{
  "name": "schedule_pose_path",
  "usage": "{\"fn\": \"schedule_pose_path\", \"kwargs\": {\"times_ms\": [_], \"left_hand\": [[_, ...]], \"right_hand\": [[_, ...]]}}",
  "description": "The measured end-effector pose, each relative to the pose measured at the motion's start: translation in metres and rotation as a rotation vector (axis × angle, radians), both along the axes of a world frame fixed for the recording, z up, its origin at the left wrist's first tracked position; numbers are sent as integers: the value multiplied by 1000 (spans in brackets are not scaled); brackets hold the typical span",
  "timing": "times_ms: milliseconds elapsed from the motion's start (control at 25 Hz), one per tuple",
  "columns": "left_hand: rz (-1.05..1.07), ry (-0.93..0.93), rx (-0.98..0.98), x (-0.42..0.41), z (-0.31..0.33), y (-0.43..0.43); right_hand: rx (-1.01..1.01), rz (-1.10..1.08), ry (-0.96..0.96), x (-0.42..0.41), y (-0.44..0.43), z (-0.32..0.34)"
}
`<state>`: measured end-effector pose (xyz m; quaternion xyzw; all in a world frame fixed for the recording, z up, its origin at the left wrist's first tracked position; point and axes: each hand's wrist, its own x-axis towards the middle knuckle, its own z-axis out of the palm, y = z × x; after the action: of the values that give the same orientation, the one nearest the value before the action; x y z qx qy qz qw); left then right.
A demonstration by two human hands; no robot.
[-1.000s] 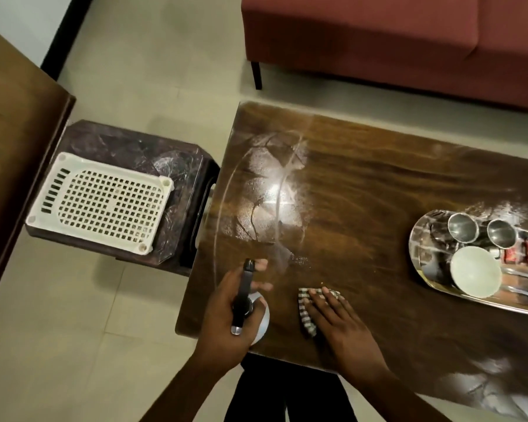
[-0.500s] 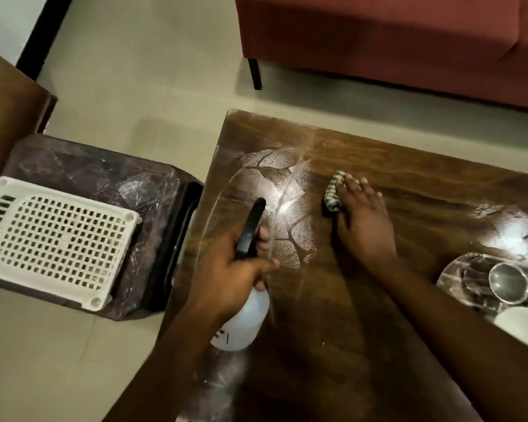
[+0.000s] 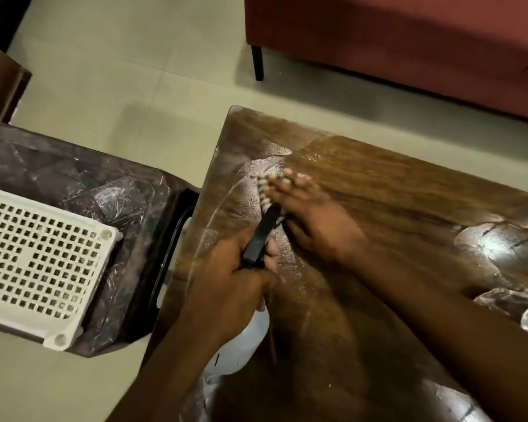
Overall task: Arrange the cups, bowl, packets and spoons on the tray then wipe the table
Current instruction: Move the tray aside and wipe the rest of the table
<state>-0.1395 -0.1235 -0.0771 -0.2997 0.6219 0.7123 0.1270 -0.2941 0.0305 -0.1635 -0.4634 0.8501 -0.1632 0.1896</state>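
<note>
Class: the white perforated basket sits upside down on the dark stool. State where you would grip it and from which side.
Probably grip the white basket by its rim along the near edge, coming from the front. It lies flat, base up, with no handle showing; the rounded corner posts and projecting edge give the fingers purchase.

Tiled room with a red sofa

Pale floor tiles [image 3: 128, 86] ran beneath a red sofa [image 3: 393, 41] on dark legs; glare lay on a plastic-wrapped dark side table [image 3: 74, 178].
</note>
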Motion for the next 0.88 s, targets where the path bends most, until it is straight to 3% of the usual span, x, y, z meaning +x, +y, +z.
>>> {"fn": "schedule_pose_path", "kwargs": {"times_ms": [40, 80, 120, 240, 280, 320, 360, 480, 520, 560, 680, 720, 760, 880], "left_hand": [[4, -8, -8, -1, -2, -3], [14, -14, -14, -2, -4, -7], [22, -15, -19, -4, -6, -11], [40, 1, -14, -9, -4, -18], [54, 5, -16, -10, -3, -20], [70, 4, -12, -11, -3, -22], [86, 3, -1, -10, -4, -23], [118, 5, -17, -5, -8, -32], [121, 11, -41, -4, -10, -34], [135, 20, -50, -2, -10, -35], [202, 43, -10, -1, -4, -36], [211, 36, -3, -1, -4, -37], [208, 26, -9, -1, -4, -38], [182, 22, -83, 0, -8, -42]], "right_hand": [[31, 199, 41, -5, 7, 1], [52, 264, 97, -19, 14, 1], [70, 158, 119, -37, 17, 0], [57, -597, 65, -73, 5, 1], [52, -720, 51, -66, -12, 0], [48, -700, 46, -53, -30, -2], [38, -545, 50, -37, -43, -3], [30, 247, 56, -16, -46, 2], [34, 344, 97, -31, -42, -1], [46, 242, 117, -46, -41, -4], [30, -584, 39, -62, -63, -2], [23, -647, 8, -52, -80, 1], [23, -531, 4, -39, -96, 4], [-16, 268, 6, -11, -107, 9]]}}
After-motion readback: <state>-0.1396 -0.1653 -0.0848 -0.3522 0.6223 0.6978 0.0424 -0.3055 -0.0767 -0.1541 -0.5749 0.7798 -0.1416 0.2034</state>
